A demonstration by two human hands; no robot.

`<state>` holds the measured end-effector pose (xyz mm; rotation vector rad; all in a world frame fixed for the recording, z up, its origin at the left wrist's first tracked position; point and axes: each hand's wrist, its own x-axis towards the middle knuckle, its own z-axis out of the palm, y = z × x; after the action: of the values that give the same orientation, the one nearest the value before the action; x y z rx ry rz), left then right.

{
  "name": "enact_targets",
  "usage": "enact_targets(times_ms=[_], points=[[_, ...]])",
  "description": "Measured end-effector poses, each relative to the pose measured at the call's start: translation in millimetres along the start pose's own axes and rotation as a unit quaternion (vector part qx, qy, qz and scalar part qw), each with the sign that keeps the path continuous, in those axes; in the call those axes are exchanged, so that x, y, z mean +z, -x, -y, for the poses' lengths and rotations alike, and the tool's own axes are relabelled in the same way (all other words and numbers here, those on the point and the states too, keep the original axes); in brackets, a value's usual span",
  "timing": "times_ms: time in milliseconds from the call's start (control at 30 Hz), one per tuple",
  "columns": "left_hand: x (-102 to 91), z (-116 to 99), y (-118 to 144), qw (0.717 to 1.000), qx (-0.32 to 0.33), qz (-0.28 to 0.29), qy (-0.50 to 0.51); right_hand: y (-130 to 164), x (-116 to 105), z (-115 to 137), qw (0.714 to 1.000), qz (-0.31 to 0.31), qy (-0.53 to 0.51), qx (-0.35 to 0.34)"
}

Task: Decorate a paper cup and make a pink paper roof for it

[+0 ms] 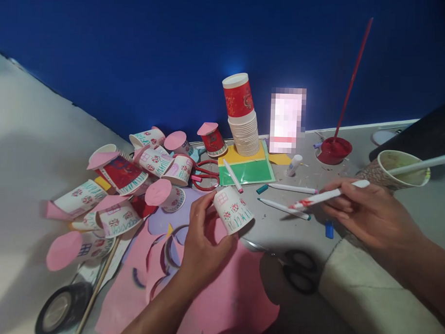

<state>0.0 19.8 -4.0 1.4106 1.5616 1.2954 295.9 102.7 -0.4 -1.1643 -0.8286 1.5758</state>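
Note:
My left hand holds a small white paper cup on its side, decorated with a pink window, red flowers and green marks. My right hand grips a white marker with a red tip pointing left toward the cup, a short gap between them. Under my left arm lie cut pink paper sheets with round holes.
A heap of decorated cups with pink paper lids lies at left. A stack of cups stands on green and yellow paper. Loose markers, black scissors, red scissors, tape roll, glue stick and a cup with a brush surround.

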Motion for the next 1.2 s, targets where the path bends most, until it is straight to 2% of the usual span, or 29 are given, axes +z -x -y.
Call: enact_targets(times_ms=[167, 300, 400, 600, 833, 1033, 1200], points=[[-4.5, 7.5, -2.2, 0.991, 0.082, 0.01, -0.102, 13.9, 24.8, 7.4, 0.999, 0.013, 0.041, -0.005], [-5.5, 8.8, -2.4, 0.985, 0.103, 0.022, -0.133, 27.5, 55.1, 9.7, 0.99, 0.061, 0.081, -0.095], [-5.7, 7.9, -1.0, 0.981, 0.116, 0.022, -0.154, 35.7, 68.5, -0.5, 0.97, 0.089, 0.162, -0.157], [-5.8, 8.9, 1.2, 0.977, 0.134, 0.028, -0.164, 42.1, 64.1, -27.2, 0.918, 0.124, 0.284, -0.248], [-4.5, 10.8, 2.9, 0.971, 0.138, 0.034, -0.19, 45.8, 62.7, -22.7, 0.832, 0.148, 0.364, -0.391], [-3.9, 10.0, 4.1, 0.958, 0.169, 0.021, -0.231, 47.0, 66.0, -20.8, 0.806, 0.175, 0.381, -0.418], [-4.3, 10.7, 4.5, 0.955, 0.168, 0.017, -0.244, 46.3, 66.3, -22.1, 0.792, 0.202, 0.382, -0.431]])
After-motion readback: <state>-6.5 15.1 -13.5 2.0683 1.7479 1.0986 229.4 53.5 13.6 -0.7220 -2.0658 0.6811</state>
